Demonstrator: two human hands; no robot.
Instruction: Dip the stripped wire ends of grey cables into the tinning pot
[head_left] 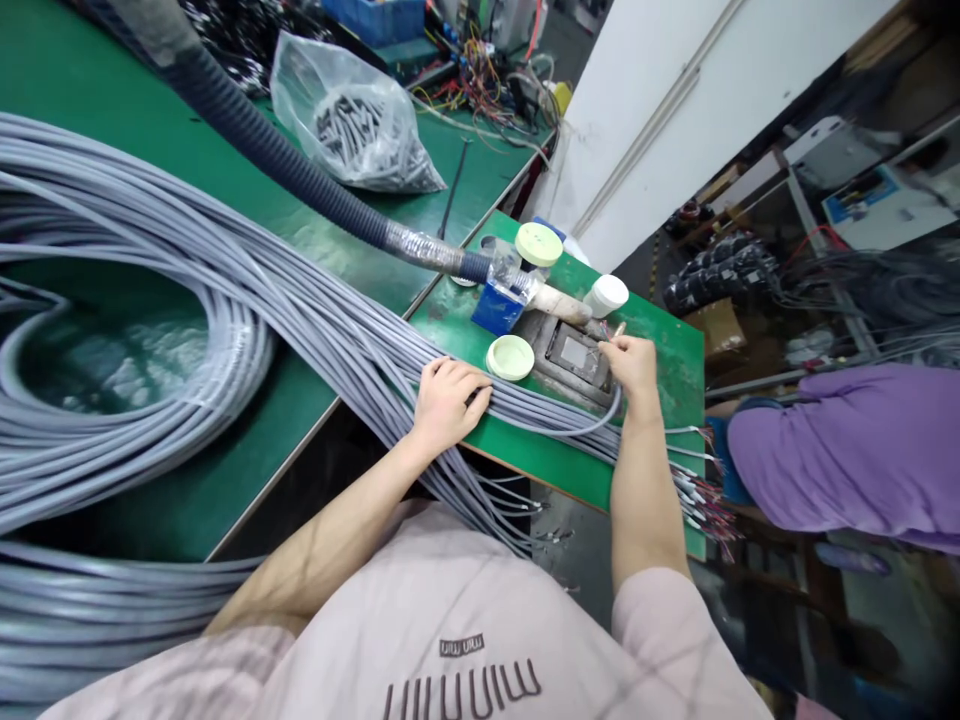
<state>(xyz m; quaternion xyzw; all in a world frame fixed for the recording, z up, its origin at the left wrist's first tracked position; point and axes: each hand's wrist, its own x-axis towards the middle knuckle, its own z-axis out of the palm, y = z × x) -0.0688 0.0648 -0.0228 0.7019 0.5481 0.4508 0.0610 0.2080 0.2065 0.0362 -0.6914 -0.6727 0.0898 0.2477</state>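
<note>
A thick bundle of grey cables [375,335] runs across the green tables, with stripped coloured wire ends at its right end. My left hand [448,402] lies on top of this bundle, fingers draped over it and the thumb apart. In a pinch, my right hand [631,366] holds one grey cable [616,405] near its end; the cable loops back into the bundle. Just left of those fingertips sits a solder pot [576,352] with a dull silver surface. The pinched wire tips are small and partly hidden by my fingers.
A ribbed extraction hose [300,180] reaches toward the pot, near a blue box [496,305]. Around it stand a pale-green lid [510,357], a round yellow-green container [538,244] and a white cup [606,295]. A plastic bag [360,125] lies behind; a person in purple [847,450] is at right.
</note>
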